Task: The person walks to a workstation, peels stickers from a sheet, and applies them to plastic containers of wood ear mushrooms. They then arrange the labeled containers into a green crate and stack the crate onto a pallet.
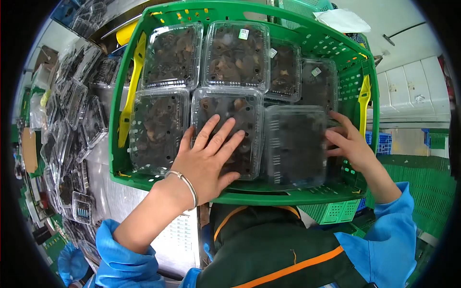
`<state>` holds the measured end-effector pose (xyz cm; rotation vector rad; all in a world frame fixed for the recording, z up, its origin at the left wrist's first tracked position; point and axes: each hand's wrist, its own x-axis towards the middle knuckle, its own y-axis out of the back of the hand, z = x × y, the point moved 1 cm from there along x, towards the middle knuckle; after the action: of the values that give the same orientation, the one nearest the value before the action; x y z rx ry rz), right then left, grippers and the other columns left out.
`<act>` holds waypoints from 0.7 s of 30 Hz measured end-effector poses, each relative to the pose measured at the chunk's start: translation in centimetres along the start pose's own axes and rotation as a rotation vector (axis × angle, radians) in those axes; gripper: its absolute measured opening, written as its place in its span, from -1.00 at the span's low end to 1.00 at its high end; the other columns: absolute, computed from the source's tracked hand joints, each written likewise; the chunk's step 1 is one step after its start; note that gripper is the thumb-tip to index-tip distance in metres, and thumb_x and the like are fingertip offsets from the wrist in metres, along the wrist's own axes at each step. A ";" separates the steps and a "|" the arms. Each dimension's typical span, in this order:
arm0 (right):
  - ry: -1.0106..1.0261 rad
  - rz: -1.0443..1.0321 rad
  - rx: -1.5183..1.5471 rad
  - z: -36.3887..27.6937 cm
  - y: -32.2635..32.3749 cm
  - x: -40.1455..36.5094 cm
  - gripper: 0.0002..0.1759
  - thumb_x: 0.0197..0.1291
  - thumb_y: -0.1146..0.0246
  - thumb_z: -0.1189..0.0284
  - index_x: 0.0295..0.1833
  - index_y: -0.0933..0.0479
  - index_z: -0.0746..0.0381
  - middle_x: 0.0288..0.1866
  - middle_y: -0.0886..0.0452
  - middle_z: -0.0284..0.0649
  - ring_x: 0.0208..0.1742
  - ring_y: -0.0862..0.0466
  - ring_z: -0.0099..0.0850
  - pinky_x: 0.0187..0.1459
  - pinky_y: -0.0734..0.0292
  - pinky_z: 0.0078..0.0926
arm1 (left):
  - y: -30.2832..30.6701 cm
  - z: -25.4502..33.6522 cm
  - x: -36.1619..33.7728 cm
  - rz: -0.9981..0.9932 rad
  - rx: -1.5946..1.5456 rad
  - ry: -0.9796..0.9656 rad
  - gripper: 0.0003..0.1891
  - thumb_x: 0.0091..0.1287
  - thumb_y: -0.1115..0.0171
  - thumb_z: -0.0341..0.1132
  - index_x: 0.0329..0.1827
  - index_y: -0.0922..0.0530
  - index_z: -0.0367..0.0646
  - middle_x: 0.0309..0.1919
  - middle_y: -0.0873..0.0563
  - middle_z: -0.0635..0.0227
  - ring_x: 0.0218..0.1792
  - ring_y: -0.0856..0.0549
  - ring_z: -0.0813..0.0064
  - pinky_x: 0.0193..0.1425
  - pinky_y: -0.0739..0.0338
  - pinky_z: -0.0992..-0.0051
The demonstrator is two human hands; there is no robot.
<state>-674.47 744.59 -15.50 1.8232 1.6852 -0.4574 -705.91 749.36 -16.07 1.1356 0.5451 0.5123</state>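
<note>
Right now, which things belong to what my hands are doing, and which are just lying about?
In hand: left hand flat on the middle clamshell box; right hand at the blurred box; green crate.
Lying about: clamshell pile; white bundle; spare crates.

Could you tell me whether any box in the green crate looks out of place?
The front right box looks askew: blurred, raised above the row, its left edge over the middle box under the left hand. The right hand touches its right side.
</note>
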 end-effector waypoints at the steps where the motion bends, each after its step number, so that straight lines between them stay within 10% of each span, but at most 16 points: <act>1: -0.022 -0.050 0.035 -0.4 -1.1 0.2 -0.26 0.16 -0.19 0.33 0.36 0.03 0.23 0.01 -0.36 -0.07 -0.12 -0.48 -0.35 -0.27 -0.56 -0.44 | 0.5 0.1 0.2 0.006 0.009 0.002 -0.33 0.12 -0.19 0.01 0.29 -0.25 -0.02 0.34 -0.16 0.20 0.36 -0.09 0.11 0.30 -0.04 0.00; 4: -0.047 -0.126 0.044 0.4 -1.8 1.5 -0.30 0.16 -0.19 0.37 0.34 -0.02 0.26 0.05 -0.33 -0.02 -0.01 -0.44 -0.30 -0.09 -0.51 -0.38 | 2.6 0.1 -0.4 0.056 -0.053 0.059 -0.42 0.09 -0.26 -0.16 0.20 -0.35 -0.07 0.23 -0.35 0.18 0.26 -0.29 0.14 0.24 -0.19 0.06; 10: 1.001 0.326 -1.549 -3.0 2.0 8.8 -0.43 0.19 -0.06 0.36 0.30 -0.13 0.28 0.30 -0.17 0.05 0.25 -0.28 -0.06 0.24 -0.17 -0.24 | 6.1 -1.8 -8.0 0.576 -0.285 0.267 -0.75 0.05 -0.16 -0.57 -0.16 -0.56 -0.26 -0.19 -0.65 0.17 -0.04 -0.60 0.22 0.21 -0.30 0.19; 14: 0.222 0.492 -1.258 3.1 8.8 13.3 -0.44 0.25 0.05 0.29 0.30 -0.11 0.33 0.31 -0.16 0.08 0.34 -0.15 -0.07 0.28 -0.12 -0.20 | 2.4 -7.4 -21.3 0.801 -0.399 0.887 -0.84 0.24 -0.05 -0.53 -0.17 -0.54 -0.35 -0.22 -0.65 0.22 -0.14 -0.61 0.43 0.08 -0.42 0.42; 18: 0.062 0.708 -0.710 3.1 7.8 14.1 -0.33 0.22 -0.02 0.16 0.31 -0.09 0.36 0.27 -0.28 0.03 0.30 -0.26 -0.11 0.26 -0.17 -0.31 | -1.3 -10.1 -28.3 0.998 -0.580 1.009 -0.83 0.29 -0.02 -0.52 -0.13 -0.52 -0.36 -0.21 -0.64 0.21 -0.16 -0.61 0.47 -0.02 -0.47 0.55; 21: 0.032 0.287 0.066 2.8 5.2 15.3 -0.14 0.07 -0.10 -0.13 0.32 -0.15 0.24 0.20 -0.39 -0.19 0.17 -0.40 -0.33 0.18 -0.26 -0.40 | -1.7 -9.8 -27.8 0.888 -0.500 1.047 -0.84 0.24 -0.06 -0.53 -0.16 -0.52 -0.37 -0.26 -0.65 0.20 -0.18 -0.63 0.45 -0.05 -0.49 0.55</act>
<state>-666.95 754.59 -26.12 2.0896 1.4121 -0.3651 -733.15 738.05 -16.81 0.4932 0.7125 1.9501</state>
